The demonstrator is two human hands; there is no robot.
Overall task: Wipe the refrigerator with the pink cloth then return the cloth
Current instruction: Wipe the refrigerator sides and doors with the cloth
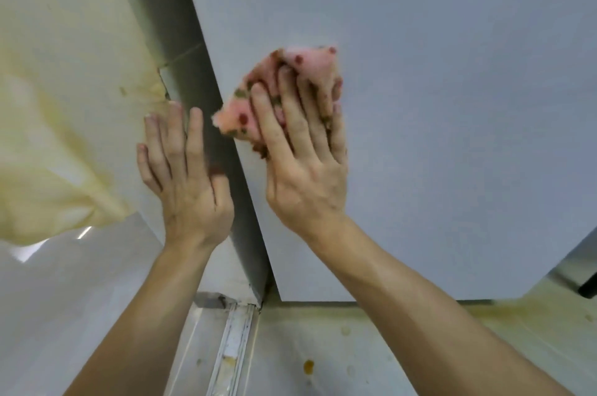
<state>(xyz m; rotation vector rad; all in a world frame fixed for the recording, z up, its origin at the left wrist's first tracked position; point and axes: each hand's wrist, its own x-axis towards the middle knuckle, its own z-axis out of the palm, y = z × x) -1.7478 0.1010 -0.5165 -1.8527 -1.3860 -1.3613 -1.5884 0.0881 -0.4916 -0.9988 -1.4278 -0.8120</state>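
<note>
The refrigerator (pixel 436 98) shows as a broad pale grey door filling the upper right of the head view, with its darker side panel (pixel 193 72) running down the middle. My right hand (pixel 303 163) presses the pink cloth (pixel 310 67), dotted with red and green spots, flat against the door near its left edge. The cloth is bunched under my fingers and sticks out above and to the left of them. My left hand (pixel 187 176) lies flat with fingers spread on the surface beside the refrigerator's side panel, holding nothing.
A yellowish translucent curtain (pixel 55 124) hangs at the left. Below, the pale floor (pixel 355 357) carries yellow stains and a metal sliding-door track (pixel 232 347). A dark object (pixel 588 289) sits at the right edge by the refrigerator's bottom corner.
</note>
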